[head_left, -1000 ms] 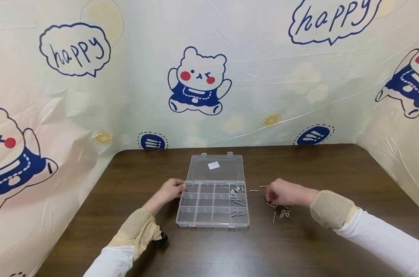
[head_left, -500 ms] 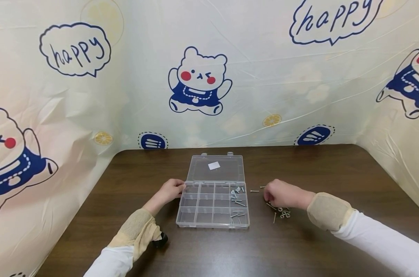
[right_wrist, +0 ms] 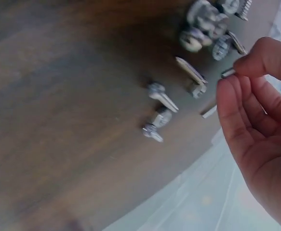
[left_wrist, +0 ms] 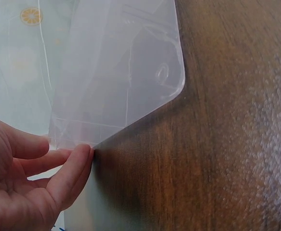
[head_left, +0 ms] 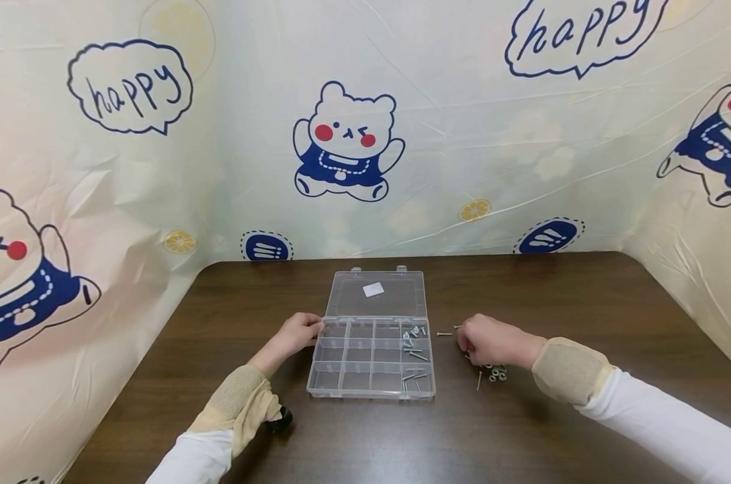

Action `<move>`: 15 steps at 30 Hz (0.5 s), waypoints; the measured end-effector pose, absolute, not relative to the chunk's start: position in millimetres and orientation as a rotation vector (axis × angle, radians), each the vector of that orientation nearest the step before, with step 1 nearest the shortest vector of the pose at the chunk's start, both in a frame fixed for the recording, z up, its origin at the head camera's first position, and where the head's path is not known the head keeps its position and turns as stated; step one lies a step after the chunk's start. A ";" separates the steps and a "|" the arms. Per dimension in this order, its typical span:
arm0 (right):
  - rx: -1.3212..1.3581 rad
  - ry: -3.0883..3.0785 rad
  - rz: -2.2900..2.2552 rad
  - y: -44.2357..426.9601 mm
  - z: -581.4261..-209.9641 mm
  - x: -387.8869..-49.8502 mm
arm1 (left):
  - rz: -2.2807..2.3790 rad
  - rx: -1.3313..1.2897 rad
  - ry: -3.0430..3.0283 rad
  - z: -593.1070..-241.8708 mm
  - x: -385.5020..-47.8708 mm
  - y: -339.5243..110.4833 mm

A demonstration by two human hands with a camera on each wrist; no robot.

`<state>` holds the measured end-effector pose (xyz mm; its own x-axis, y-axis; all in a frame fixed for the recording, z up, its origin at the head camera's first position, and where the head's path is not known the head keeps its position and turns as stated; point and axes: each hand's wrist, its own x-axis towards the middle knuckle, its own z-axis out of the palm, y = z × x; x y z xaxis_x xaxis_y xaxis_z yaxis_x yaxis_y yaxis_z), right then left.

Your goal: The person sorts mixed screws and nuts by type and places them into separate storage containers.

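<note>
One fastener (right_wrist: 228,72) — right hand (head_left: 498,340) pinching

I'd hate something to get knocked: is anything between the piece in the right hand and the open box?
Only low things: two loose screws lie between the right hand, which pinches a small metal piece, and the box, whose right wall would likely need clearing. The lid is folded back, off that path.
</note>
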<state>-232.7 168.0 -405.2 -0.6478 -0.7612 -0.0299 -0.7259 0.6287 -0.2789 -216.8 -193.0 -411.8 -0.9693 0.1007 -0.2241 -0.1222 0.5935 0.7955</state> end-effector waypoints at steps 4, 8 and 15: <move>-1.297 2.758 -0.413 163.3 -395.6 -231.8 | 1.309 -0.020 2.580 -412.0 -216.9 -192.9; -1.391 2.828 -0.490 156.2 -386.8 -227.4 | 1.311 -0.027 2.582 -412.1 -216.4 -193.2; -1.635 2.865 -0.677 137.8 -380.2 -210.7 | 1.306 -0.026 2.581 -412.8 -216.6 -193.1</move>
